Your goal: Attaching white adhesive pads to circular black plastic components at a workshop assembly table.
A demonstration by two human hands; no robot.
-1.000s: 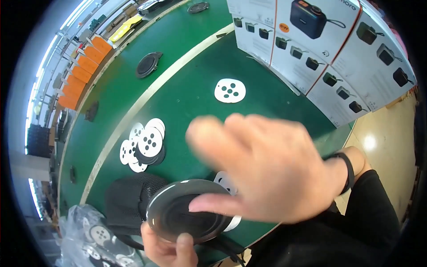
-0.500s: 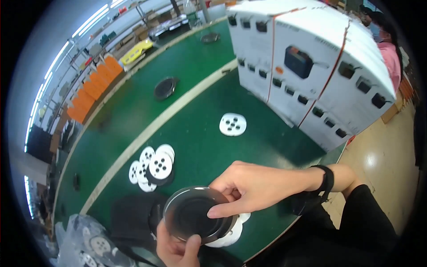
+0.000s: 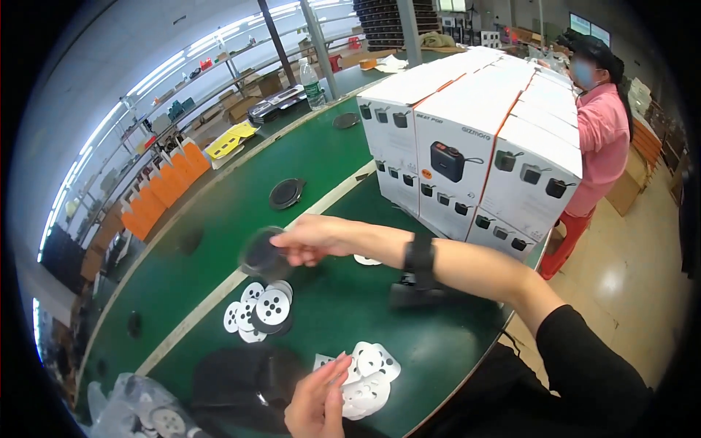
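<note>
My right hand (image 3: 310,239) reaches out over the green table, pinching a dark round disc (image 3: 261,254) by its edge; the disc is smeared by motion. Close to the front edge, my left hand (image 3: 315,405) is open, its fingers stretched and holding nothing. It lies beside a loose heap of white round pads with holes (image 3: 369,394). Another cluster of white pads with black holes (image 3: 272,307), a black piece among them, lies below the held disc. My right forearm partly hides a single white pad (image 3: 366,260).
Dark round discs (image 3: 286,193) sit spaced along the green belt beyond a pale strip (image 3: 201,319). Strapped white boxes (image 3: 453,124) are stacked at right, with a person in pink (image 3: 604,139) behind. A black item (image 3: 248,383) and a clear plastic bag (image 3: 139,401) lie front left.
My right hand has carried the dark disc away from my left hand, forward and left toward the pale strip. My left hand has let go of it. The view has tilted up.
</note>
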